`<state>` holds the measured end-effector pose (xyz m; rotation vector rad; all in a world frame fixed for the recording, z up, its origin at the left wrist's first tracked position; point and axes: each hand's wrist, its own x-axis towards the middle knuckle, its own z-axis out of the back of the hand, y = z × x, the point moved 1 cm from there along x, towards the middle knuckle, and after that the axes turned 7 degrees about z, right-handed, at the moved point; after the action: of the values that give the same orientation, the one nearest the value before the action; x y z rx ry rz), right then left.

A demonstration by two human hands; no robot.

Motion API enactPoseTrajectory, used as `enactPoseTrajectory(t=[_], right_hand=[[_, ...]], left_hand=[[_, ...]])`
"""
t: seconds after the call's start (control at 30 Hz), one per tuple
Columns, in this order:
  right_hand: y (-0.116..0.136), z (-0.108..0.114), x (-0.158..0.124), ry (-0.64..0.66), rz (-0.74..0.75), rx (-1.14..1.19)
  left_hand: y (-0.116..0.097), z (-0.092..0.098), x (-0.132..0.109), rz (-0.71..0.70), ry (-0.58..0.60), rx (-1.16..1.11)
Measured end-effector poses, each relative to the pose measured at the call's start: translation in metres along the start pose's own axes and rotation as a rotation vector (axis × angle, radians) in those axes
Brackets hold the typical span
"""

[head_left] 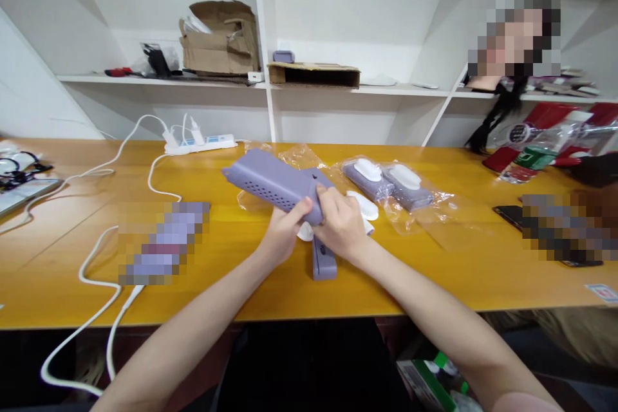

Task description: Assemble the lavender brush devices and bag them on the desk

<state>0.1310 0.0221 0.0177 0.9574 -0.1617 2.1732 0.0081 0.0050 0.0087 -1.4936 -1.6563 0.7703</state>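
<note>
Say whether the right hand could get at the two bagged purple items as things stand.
Probably yes, once it lets go: the right hand is gripping the purple case with the left hand, and the bagged items lie just ahead, with only a white piece between.

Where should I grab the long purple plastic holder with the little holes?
Grip the long purple perforated plastic holder across its narrow width, from the near side. It is a long, slim bar, so a hand wraps around it, as the person's right hand does.
</note>
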Motion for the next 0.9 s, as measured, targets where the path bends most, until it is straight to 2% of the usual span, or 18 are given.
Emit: enactPoseTrajectory(t=[0.07, 0.13, 0.27, 0.37, 0.47, 0.6, 0.73, 0.9], right_hand=[[0.003, 0.001, -0.001, 0.040, 0.074, 0.081], [0.003, 0.006, 0.001, 0.007, 0.065, 0.245], [-0.006, 0.016, 0.009, -0.098, -0.169, 0.612], [-0.010, 0.018, 0.013, 0.031, -0.305, 0.909], [-0.008, 0.018, 0.015, 0.142, -0.373, 1.104], [-0.007, 0.017, 0.015, 0.163, -0.392, 1.145], [-0.014, 0.011, 0.013, 0.256, -0.396, 1.083], [-0.021, 0.004, 0.009, 0.334, -0.369, 1.092]], left_hand=[[-0.006, 0.007, 0.005, 0.001, -0.041, -0.032], [-0.014, 0.014, 0.011, 0.029, -0.038, -0.032], [-0.022, 0.020, 0.018, 0.083, -0.014, -0.012], [-0.018, 0.019, 0.018, 0.057, 0.013, -0.007], [-0.013, 0.018, 0.017, 0.029, 0.053, 0.025], [-0.010, 0.018, 0.017, -0.061, 0.084, 0.095], [-0.007, 0.017, 0.017, -0.157, 0.106, 0.209], [0.001, 0.021, 0.015, -0.186, 0.090, 0.253]])
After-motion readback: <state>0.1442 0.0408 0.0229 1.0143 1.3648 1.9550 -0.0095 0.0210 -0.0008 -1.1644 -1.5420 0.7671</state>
